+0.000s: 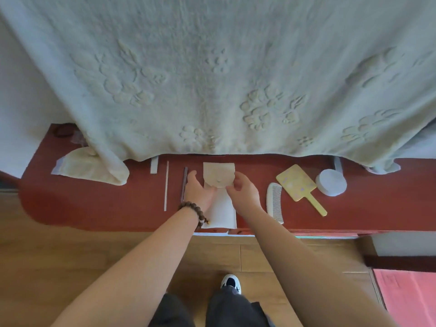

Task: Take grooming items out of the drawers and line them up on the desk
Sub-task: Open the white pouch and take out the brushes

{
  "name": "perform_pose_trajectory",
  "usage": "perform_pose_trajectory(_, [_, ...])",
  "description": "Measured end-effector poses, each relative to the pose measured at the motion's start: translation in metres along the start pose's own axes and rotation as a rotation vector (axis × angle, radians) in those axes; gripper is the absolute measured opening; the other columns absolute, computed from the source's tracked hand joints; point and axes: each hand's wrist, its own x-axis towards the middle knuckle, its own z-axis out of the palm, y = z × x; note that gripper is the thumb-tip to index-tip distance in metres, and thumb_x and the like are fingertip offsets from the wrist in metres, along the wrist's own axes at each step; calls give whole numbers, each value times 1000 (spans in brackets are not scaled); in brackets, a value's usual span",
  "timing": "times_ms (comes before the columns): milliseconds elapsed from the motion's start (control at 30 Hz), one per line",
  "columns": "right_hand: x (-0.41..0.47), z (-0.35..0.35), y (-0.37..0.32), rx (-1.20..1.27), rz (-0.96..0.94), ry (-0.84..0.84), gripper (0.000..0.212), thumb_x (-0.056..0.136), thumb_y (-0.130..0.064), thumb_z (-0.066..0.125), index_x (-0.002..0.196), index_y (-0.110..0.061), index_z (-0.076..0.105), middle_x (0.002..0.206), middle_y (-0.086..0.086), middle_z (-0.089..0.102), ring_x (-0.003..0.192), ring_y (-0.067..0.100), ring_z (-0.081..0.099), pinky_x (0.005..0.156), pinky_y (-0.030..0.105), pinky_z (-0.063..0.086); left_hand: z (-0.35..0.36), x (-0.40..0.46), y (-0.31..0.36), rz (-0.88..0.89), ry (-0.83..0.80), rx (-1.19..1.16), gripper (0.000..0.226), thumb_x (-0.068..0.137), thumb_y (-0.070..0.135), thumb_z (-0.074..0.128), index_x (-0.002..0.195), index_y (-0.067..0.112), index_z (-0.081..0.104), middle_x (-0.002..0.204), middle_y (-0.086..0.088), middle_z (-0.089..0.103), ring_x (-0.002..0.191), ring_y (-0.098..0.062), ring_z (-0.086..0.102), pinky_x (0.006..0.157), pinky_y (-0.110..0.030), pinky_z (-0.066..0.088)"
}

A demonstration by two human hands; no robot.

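On the red desk [94,204] lies a beige pouch [218,173] with a rounded flap, on top of a white cloth [223,212]. My left hand [198,191] rests flat at the pouch's left side, fingers straight. My right hand [243,190] pinches the pouch's right edge with curled fingers. In a row on the desk lie a white comb [274,202], a yellow hand mirror [299,186], a round white jar [331,182], a dark stick [184,182], a thin white stick [166,185] and a short white strip [154,165].
A large pale embossed blanket [212,79] hangs over the back of the desk. A cream folded cloth [89,168] lies at the left, partly under the blanket. A dark round object [63,131] sits at the far left corner. Wooden floor [47,256] lies below; a pink mat [410,296] lies at the right.
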Motion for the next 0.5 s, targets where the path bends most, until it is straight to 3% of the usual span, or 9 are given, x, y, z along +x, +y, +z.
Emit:
perform_pose_trajectory(100, [1, -9, -1, 66, -4, -23, 43, 90, -22, 55, 133, -23, 50, 118, -2, 64, 97, 12, 57, 64, 14, 39, 2, -1, -2, -23, -15, -40, 76, 87, 26, 65, 148, 11, 25, 133, -8, 55, 127, -25, 49, 99, -34, 40])
perform_pose_trajectory(200, [-5, -16, -1, 164, -22, -1, 34, 88, -21, 59, 122, -25, 58, 112, -3, 68, 94, 10, 60, 77, 25, 49, -4, -4, -5, 65, -4, -33, 38, 83, 16, 67, 120, 14, 60, 108, 0, 67, 108, -22, 61, 80, -28, 47])
perform_pose_trajectory(333, [-17, -22, -4, 288, -77, -3, 35, 84, -18, 62, 117, -28, 61, 101, -11, 71, 94, 9, 66, 86, 39, 55, -15, -15, -5, 150, -57, -194, 43, 80, 8, 71, 116, 26, 53, 104, 15, 61, 98, 3, 56, 75, -14, 44])
perform_pose_trajectory(433, [-26, -29, -10, 223, -168, 8, 43, 85, -21, 66, 125, -29, 56, 102, -13, 68, 91, 6, 64, 86, 33, 54, -22, -23, -7, 145, -148, -296, 47, 76, 12, 76, 108, 37, 53, 115, 1, 66, 109, -13, 62, 94, -37, 51])
perform_pose_trajectory(500, [-32, -35, -13, 159, -284, 2, 58, 82, -24, 70, 135, -31, 47, 115, -12, 60, 98, 6, 61, 87, 25, 51, -30, -31, -4, 146, -177, -344, 48, 73, 15, 78, 105, 42, 53, 114, -2, 68, 106, -18, 65, 94, -47, 51])
